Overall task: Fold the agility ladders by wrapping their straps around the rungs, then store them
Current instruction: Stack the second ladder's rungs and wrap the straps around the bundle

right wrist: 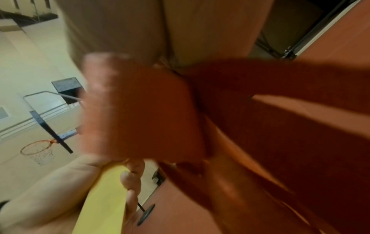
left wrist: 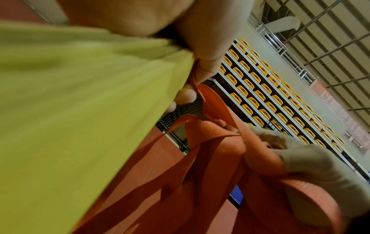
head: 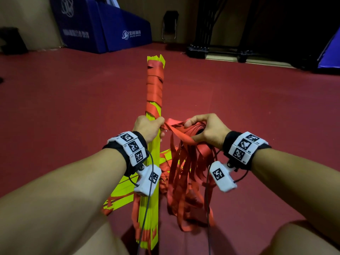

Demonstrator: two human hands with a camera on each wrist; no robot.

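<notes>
A stack of yellow rungs (head: 149, 181) stands upright in front of me, its upper half wound with red strap (head: 155, 83). My left hand (head: 148, 128) grips the stack at mid-height, fingers curled round it and over a strap end. My right hand (head: 206, 129) holds a gathered bunch of red straps (head: 189, 172) just to the right; their loops hang to the floor. The left wrist view shows the yellow rungs (left wrist: 80, 110) close up, with the straps (left wrist: 200, 150) running to the right hand (left wrist: 304, 166). In the blurred right wrist view, the straps (right wrist: 140, 107) fill the middle.
More yellow rungs (head: 127, 192) lie on the red floor (head: 257, 107) behind my left arm. Blue padded mats (head: 103, 26) stand at the far left wall, a folding chair (head: 170, 24) at the back, a dark wheeled rack (head: 217, 50) at the right.
</notes>
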